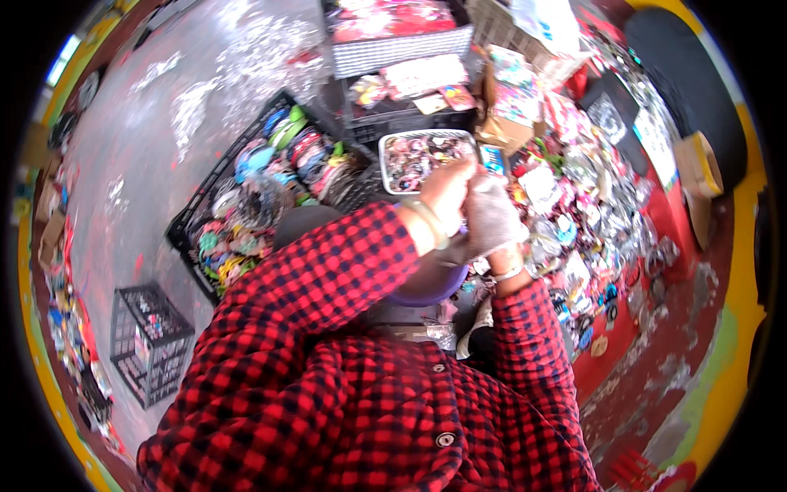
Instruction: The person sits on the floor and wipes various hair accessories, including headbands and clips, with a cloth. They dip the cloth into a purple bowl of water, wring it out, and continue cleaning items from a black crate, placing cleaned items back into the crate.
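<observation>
My left hand [443, 199], bare with a pale band at its wrist, is closed, fingers bent toward my right hand. My right hand [494, 215] is wrapped in a greyish fabric; whether this is a glove or a loose cloth, I cannot tell. Its fingers are closed too, and the two hands meet at the fingertips. What lies between them is hidden. Below them is a purple basin [432, 289], partly covered by my sleeve and hands. Just beyond sits a white basket [385, 168] filled with small mixed trinkets.
At the left, a black crate [190, 256] holds colourful hair bands and accessories. A smaller black crate [153, 369] stands nearer. More stacked crates [402, 59] are ahead. To the right spreads a heap of packaged trinkets [574, 221], with an open cardboard box [502, 133] at its far end.
</observation>
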Motion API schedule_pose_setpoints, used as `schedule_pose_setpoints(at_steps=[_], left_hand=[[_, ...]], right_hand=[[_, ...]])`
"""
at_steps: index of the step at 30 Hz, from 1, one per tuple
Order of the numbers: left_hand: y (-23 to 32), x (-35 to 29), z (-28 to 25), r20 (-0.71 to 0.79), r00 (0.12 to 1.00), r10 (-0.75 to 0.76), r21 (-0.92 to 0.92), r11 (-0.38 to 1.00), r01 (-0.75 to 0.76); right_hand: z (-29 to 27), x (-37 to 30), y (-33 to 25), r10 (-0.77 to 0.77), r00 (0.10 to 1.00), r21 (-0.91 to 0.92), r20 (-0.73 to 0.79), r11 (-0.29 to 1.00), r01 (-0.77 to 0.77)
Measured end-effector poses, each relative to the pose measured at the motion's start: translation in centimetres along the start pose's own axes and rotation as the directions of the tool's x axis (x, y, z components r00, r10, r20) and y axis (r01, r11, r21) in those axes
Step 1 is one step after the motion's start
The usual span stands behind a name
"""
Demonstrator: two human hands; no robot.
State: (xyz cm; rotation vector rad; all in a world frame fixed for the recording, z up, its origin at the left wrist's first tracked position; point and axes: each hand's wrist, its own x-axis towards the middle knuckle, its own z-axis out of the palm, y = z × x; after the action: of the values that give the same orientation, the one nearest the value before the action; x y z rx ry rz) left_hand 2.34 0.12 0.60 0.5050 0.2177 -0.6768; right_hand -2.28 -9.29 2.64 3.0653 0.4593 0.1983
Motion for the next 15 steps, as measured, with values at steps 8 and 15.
schedule_pose_setpoints(at_steps=[8,15], left_hand=[[3.5,-1.3,1.3,-0.04,0.999,0.008,0.022,1.0,-0.008],[6.4,-0.1,0.6,0.027,0.998,-0.06,0.12,0.991,0.057]], right_hand=[[-0.5,-0.1,-1.3,0.059,0.998,0.106,0.004,0.993,-0.059],[0.8,-1.4,-0.8,-0.018,0.999,0.094,-0.043,0.995,0.022]])
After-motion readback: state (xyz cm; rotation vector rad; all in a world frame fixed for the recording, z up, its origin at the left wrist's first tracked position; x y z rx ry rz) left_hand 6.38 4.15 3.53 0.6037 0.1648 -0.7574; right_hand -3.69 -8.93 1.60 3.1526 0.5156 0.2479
